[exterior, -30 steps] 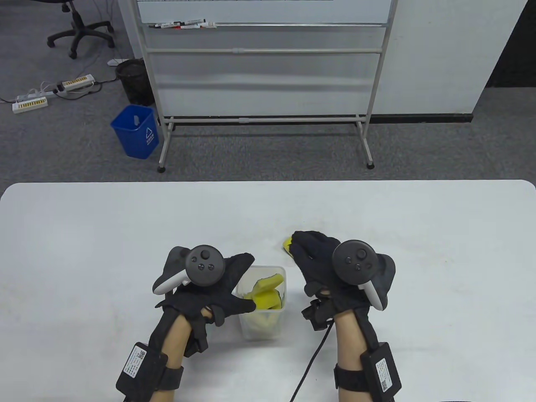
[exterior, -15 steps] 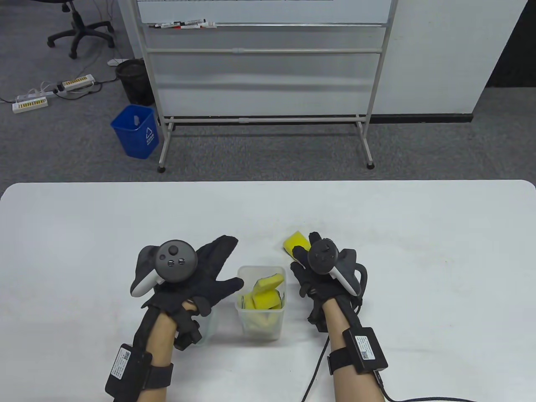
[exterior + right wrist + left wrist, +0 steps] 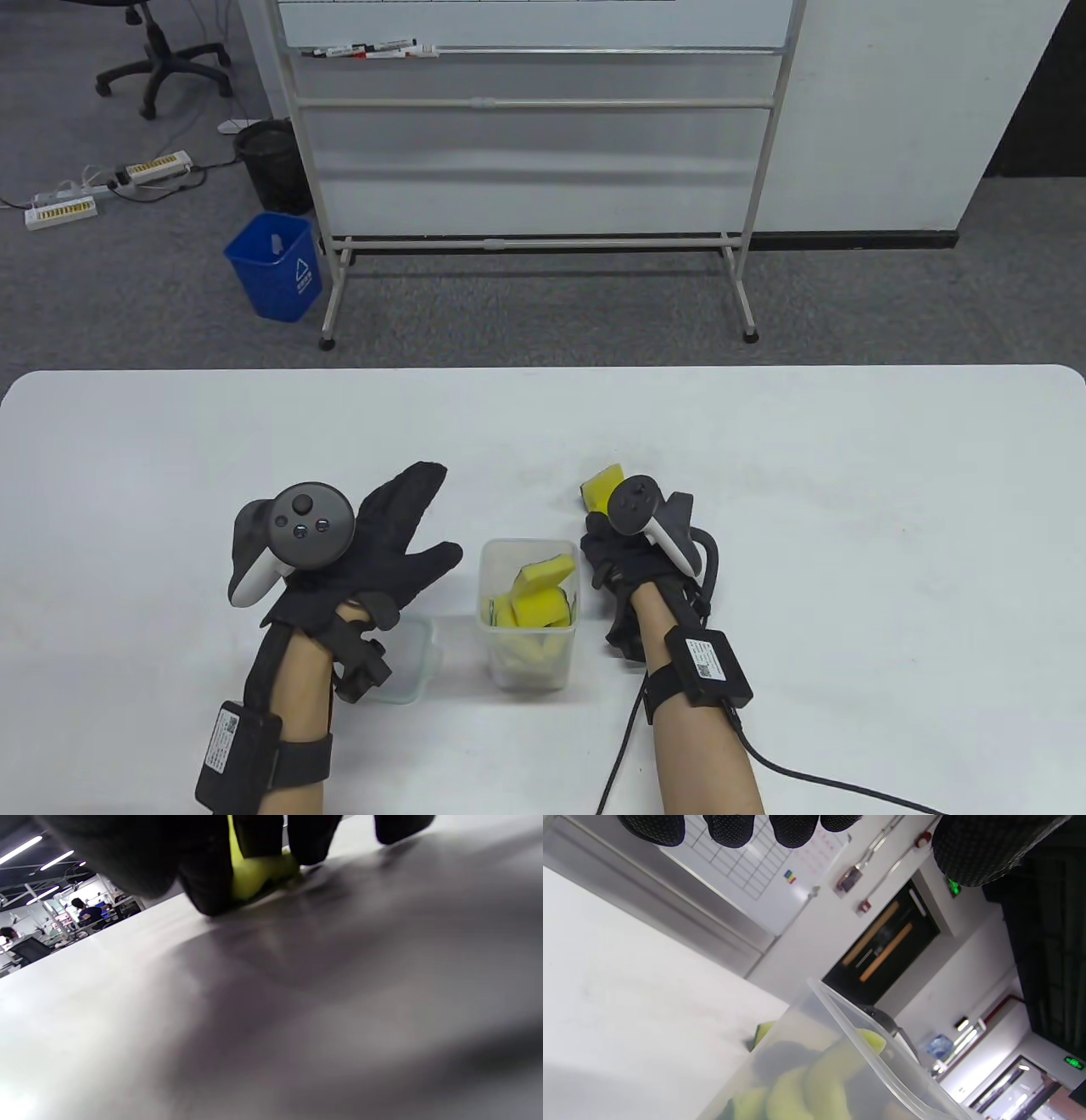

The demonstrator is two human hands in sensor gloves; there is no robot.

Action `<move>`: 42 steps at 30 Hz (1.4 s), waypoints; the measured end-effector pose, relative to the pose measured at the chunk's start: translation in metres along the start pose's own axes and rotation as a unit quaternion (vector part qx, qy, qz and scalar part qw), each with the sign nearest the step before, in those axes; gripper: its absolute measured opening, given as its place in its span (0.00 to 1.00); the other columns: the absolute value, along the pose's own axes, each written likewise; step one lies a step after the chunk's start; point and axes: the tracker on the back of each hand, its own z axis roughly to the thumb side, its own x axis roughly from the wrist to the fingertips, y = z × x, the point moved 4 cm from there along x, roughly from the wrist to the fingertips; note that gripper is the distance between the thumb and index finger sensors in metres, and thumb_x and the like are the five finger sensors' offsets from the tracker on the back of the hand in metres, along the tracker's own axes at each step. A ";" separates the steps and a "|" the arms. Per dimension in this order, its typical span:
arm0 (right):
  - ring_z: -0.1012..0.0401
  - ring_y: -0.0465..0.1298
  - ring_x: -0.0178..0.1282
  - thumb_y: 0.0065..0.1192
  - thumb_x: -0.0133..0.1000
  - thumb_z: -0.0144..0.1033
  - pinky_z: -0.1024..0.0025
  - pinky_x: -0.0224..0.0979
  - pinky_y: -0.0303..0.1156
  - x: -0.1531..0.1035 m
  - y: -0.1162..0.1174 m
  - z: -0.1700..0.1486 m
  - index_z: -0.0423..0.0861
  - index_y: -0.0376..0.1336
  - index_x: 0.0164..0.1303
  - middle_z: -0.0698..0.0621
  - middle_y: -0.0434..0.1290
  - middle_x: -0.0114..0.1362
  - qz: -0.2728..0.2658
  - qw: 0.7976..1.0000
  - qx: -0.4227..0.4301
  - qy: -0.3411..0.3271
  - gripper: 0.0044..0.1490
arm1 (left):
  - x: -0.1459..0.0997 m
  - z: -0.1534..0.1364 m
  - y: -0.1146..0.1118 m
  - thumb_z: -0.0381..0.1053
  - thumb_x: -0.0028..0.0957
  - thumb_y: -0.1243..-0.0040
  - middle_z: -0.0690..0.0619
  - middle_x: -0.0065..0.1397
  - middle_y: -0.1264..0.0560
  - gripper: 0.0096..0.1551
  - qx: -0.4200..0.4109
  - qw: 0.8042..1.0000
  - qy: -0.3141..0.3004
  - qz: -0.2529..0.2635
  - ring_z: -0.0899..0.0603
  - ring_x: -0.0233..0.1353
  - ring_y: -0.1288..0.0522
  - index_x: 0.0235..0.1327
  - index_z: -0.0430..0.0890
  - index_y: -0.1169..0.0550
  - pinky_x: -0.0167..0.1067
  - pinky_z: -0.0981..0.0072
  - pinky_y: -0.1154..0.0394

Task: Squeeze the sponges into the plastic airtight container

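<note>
A clear plastic container point(image 3: 528, 671) stands on the white table point(image 3: 848, 509), holding several yellow sponges point(image 3: 536, 594). It also shows in the left wrist view point(image 3: 840, 1052). My left hand point(image 3: 399, 543) is spread open and empty, to the left of the container and apart from it. My right hand point(image 3: 598, 531) is just right of the container and grips a yellow sponge point(image 3: 601, 486), which sticks out at the far side of the hand. In the right wrist view the fingers point(image 3: 212, 887) close around that sponge point(image 3: 254, 874) just above the table.
A clear lid point(image 3: 405, 662) lies on the table under my left wrist, left of the container. A whiteboard stand point(image 3: 534, 246), a blue bin point(image 3: 276, 267) and a black bin point(image 3: 271, 161) are on the floor beyond the table.
My left hand has let go of the container and moved left, uncovering the lid. My right hand has turned on its side and drawn the sponge up in its grip.
</note>
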 end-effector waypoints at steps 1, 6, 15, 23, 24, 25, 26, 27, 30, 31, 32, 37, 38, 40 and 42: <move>0.48 0.55 0.88 0.61 0.53 0.54 0.35 0.80 0.52 -0.001 -0.001 0.000 0.54 0.66 0.73 0.52 0.55 0.88 -0.003 1.000 -0.002 -0.002 0.37 | 0.000 0.000 0.000 0.72 0.52 0.44 0.46 0.91 0.51 0.54 0.000 1.000 -0.001 0.000 0.29 0.86 0.50 0.83 0.51 0.51 0.75 0.25 0.43; 0.47 0.60 0.86 0.61 0.53 0.53 0.37 0.79 0.56 -0.015 -0.016 -0.007 0.49 0.66 0.73 0.49 0.60 0.86 -0.016 0.999 0.035 -0.016 0.38 | 0.001 0.003 -0.001 0.72 0.52 0.43 0.46 0.90 0.50 0.54 0.001 1.000 -0.008 0.000 0.29 0.86 0.49 0.83 0.52 0.50 0.75 0.25 0.43; 0.46 0.66 0.83 0.63 0.53 0.48 0.43 0.79 0.61 -0.057 -0.069 -0.020 0.47 0.65 0.74 0.45 0.64 0.85 -0.018 0.969 0.239 -0.061 0.38 | 0.003 0.017 -0.005 0.69 0.51 0.39 0.46 0.90 0.48 0.53 0.021 0.999 -0.028 0.006 0.30 0.87 0.49 0.83 0.52 0.48 0.75 0.25 0.44; 0.45 0.69 0.82 0.63 0.54 0.49 0.41 0.78 0.62 -0.123 -0.142 0.017 0.46 0.67 0.73 0.43 0.67 0.84 -0.050 0.895 0.383 -0.223 0.37 | 0.002 0.036 -0.004 0.66 0.50 0.37 0.48 0.89 0.45 0.50 0.034 0.996 -0.067 0.046 0.31 0.86 0.46 0.82 0.52 0.44 0.75 0.25 0.43; 0.45 0.70 0.81 0.64 0.54 0.49 0.41 0.78 0.63 -0.131 -0.149 0.025 0.46 0.68 0.72 0.44 0.69 0.83 -0.045 0.886 0.390 -0.248 0.37 | 0.001 0.039 -0.003 0.66 0.50 0.36 0.48 0.89 0.45 0.50 0.034 0.995 -0.074 0.054 0.31 0.86 0.46 0.82 0.53 0.43 0.75 0.25 0.42; 0.45 0.71 0.80 0.64 0.55 0.50 0.41 0.77 0.64 -0.138 -0.153 0.032 0.45 0.69 0.71 0.43 0.70 0.82 -0.037 0.878 0.394 -0.270 0.36 | 0.000 0.043 -0.002 0.66 0.50 0.36 0.48 0.89 0.45 0.49 0.034 0.994 -0.083 0.064 0.31 0.86 0.46 0.82 0.54 0.43 0.75 0.25 0.42; 0.45 0.72 0.80 0.64 0.55 0.50 0.41 0.77 0.64 -0.147 -0.158 0.042 0.45 0.70 0.71 0.43 0.71 0.82 -0.021 0.866 0.398 -0.301 0.36 | -0.002 0.047 -0.001 0.66 0.50 0.36 0.49 0.89 0.45 0.49 0.033 0.992 -0.092 0.073 0.31 0.86 0.46 0.82 0.55 0.43 0.75 0.25 0.42; 0.45 0.73 0.79 0.64 0.55 0.50 0.41 0.77 0.64 -0.153 -0.160 0.048 0.45 0.70 0.71 0.43 0.72 0.82 -0.007 0.859 0.400 -0.320 0.36 | -0.003 0.050 0.000 0.66 0.49 0.35 0.49 0.90 0.45 0.49 0.032 0.991 -0.099 0.078 0.31 0.86 0.46 0.82 0.56 0.43 0.75 0.25 0.42; 0.44 0.74 0.78 0.64 0.55 0.50 0.41 0.76 0.65 -0.167 -0.162 0.066 0.45 0.71 0.70 0.42 0.73 0.80 0.042 0.830 0.413 -0.372 0.35 | -0.007 0.061 0.003 0.67 0.48 0.34 0.50 0.90 0.45 0.50 0.027 0.986 -0.127 0.105 0.32 0.86 0.44 0.81 0.59 0.43 0.75 0.25 0.42; 0.45 0.75 0.78 0.64 0.55 0.50 0.41 0.76 0.65 -0.169 -0.160 0.070 0.44 0.72 0.69 0.42 0.74 0.80 0.057 0.824 0.416 -0.381 0.35 | -0.008 0.062 0.003 0.67 0.48 0.34 0.50 0.89 0.44 0.49 0.026 0.985 -0.132 0.107 0.32 0.86 0.43 0.81 0.59 0.42 0.75 0.25 0.41; 0.45 0.75 0.77 0.64 0.55 0.50 0.41 0.76 0.65 -0.170 -0.159 0.074 0.44 0.72 0.69 0.42 0.74 0.79 0.073 0.818 0.419 -0.388 0.35 | -0.008 0.064 0.003 0.66 0.48 0.33 0.50 0.89 0.43 0.49 0.022 0.984 -0.137 0.109 0.33 0.86 0.42 0.81 0.60 0.42 0.75 0.26 0.40; 0.44 0.76 0.76 0.64 0.56 0.51 0.40 0.76 0.65 -0.168 -0.147 0.084 0.43 0.73 0.68 0.42 0.75 0.78 0.103 0.810 0.419 -0.398 0.35 | -0.006 0.063 0.000 0.67 0.46 0.32 0.50 0.87 0.38 0.50 0.013 0.984 -0.145 0.103 0.34 0.83 0.36 0.80 0.57 0.40 0.74 0.26 0.38; 0.44 0.76 0.76 0.64 0.55 0.51 0.41 0.76 0.65 -0.167 -0.146 0.086 0.43 0.73 0.67 0.42 0.76 0.78 0.101 0.813 0.414 -0.397 0.35 | -0.005 0.062 -0.001 0.67 0.45 0.32 0.49 0.86 0.36 0.50 0.013 0.984 -0.146 0.101 0.34 0.82 0.34 0.80 0.56 0.39 0.74 0.26 0.37; 0.44 0.76 0.76 0.64 0.56 0.51 0.41 0.76 0.65 -0.168 -0.141 0.092 0.44 0.73 0.67 0.42 0.76 0.78 0.108 0.814 0.405 -0.401 0.35 | -0.004 0.062 -0.002 0.67 0.45 0.31 0.48 0.84 0.32 0.49 0.014 0.985 -0.145 0.097 0.35 0.80 0.31 0.79 0.54 0.37 0.73 0.27 0.36; 0.44 0.76 0.76 0.64 0.55 0.51 0.41 0.76 0.66 -0.169 -0.135 0.099 0.44 0.73 0.68 0.42 0.76 0.78 0.122 0.810 0.405 -0.406 0.35 | -0.002 0.062 -0.004 0.66 0.45 0.30 0.48 0.79 0.27 0.47 0.016 0.985 -0.145 0.094 0.37 0.77 0.27 0.77 0.53 0.33 0.72 0.29 0.33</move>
